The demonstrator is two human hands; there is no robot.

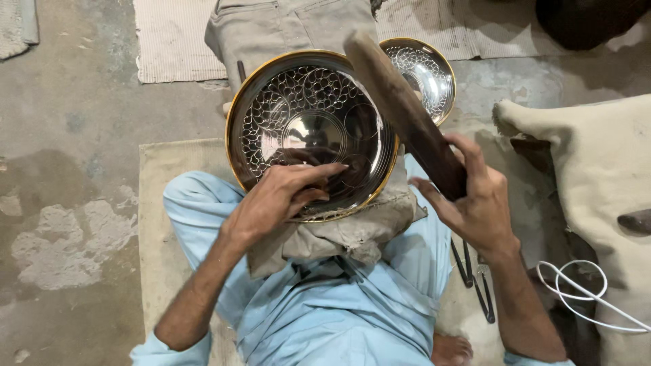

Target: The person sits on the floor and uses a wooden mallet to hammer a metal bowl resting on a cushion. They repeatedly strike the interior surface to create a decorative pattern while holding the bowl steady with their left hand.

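1. Here, a round, gold-rimmed, engraved steel bowl (310, 132) is propped on a grey cloth pad (352, 234) at centre; the left hand (278, 196) is pressed flat against its lower inside, nothing gripped.
2. The right hand (475, 200), at 3 o'clock, is clenched on a dark wooden mallet (400, 108), which overlaps the bowl's right rim.
3. Two bowls are counted: a second matching bowl (427, 71) lies at 1 o'clock.
4. Bare concrete floor (68, 135) is left open at 9 o'clock.

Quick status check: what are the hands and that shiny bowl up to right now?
Left hand pressing fingers inside patterned metal bowl on cloth pad. Right hand gripping dark wooden mallet, raised over bowl. Second bowl behind.
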